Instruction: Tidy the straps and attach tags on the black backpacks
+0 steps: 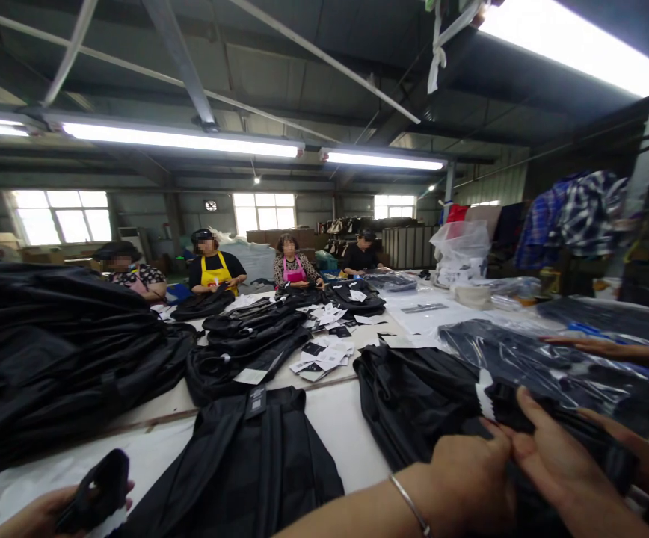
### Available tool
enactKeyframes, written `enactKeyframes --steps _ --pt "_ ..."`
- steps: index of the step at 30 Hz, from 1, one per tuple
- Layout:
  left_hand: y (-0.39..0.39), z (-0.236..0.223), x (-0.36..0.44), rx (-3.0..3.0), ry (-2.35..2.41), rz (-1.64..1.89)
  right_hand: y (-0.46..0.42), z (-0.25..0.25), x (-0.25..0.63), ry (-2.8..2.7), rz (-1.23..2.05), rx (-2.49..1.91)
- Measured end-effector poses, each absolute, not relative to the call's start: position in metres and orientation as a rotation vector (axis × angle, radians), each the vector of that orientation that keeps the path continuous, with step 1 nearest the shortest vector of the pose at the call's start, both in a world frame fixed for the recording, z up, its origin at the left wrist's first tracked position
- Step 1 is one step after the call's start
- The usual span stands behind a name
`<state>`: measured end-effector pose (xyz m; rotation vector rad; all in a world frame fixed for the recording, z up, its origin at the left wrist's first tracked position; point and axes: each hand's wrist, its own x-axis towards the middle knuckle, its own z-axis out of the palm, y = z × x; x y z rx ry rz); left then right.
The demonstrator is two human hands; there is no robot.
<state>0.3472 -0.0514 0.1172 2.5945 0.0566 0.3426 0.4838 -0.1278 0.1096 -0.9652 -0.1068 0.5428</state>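
As L hand [470, 478] & R hand [560, 463] meet, 2 grips pinch black garment [414, 403].

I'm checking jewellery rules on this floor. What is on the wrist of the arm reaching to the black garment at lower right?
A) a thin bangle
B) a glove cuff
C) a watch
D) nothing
A: a thin silvery bangle circles the wrist behind the right hand, which pinches the black garment; the left hand holds a black piece.

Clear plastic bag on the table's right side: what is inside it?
Black fabric shows through the clear plastic bag; its lower layers are covered, so the count is unknown.
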Motion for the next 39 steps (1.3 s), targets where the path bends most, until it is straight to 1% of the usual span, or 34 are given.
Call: enactKeyframes --steps 3,5,9,12,15,20,22,24,27,30,32,34,39 --pt "-0.054 0.108 0.327 2.422 -0.042 0.252 -0.128 0.11 0.468 -0.211 0.476 -1.022" --pt "-0.05 0.102 0.317 2.187 -0.031 0.132 -0.129 0.106 0.459 -0.339 0.447 -1.128" --pt "-0.025 0.097 0.314 1.435 0.383 -0.04 -0.13 0.097 0.451 -0.641 0.288 -1.601" --pt "-0.004 0.098 0.318 1.013 0.539 -0.095 -0.129 0.094 0.447 -0.939 0.15 -1.781" --pt "0.01 0.101 0.324 0.887 0.525 -0.12 -0.127 0.09 0.441 -1.202 0.094 -1.841" --pt "0.01 0.103 0.336 0.732 0.443 -0.054 -0.122 0.082 0.434 -1.521 -0.06 -1.887" --pt "0.005 0.101 0.339 0.701 0.457 0.022 -0.122 0.08 0.433 -1.596 -0.095 -1.883" --pt "-0.002 0.098 0.339 0.737 0.478 0.155 -0.126 0.081 0.434 -1.649 -0.063 -1.883" --pt "-0.01 0.095 0.333 0.852 0.506 0.327 -0.132 0.087 0.442 -1.69 0.152 -1.871" --pt "-0.014 0.098 0.326 1.032 0.537 0.333 -0.134 0.102 0.454 -1.663 0.441 -1.773" --pt "-0.014 0.101 0.323 1.22 0.592 0.334 -0.13 0.117 0.46 -1.558 0.544 -1.714" --pt "-0.013 0.103 0.324 1.381 0.643 0.37 -0.124 0.134 0.461 -1.431 0.51 -1.736" --pt "-0.009 0.098 0.335 1.593 0.669 0.442 -0.103 0.167 0.448 -1.467 0.178 -2.069"
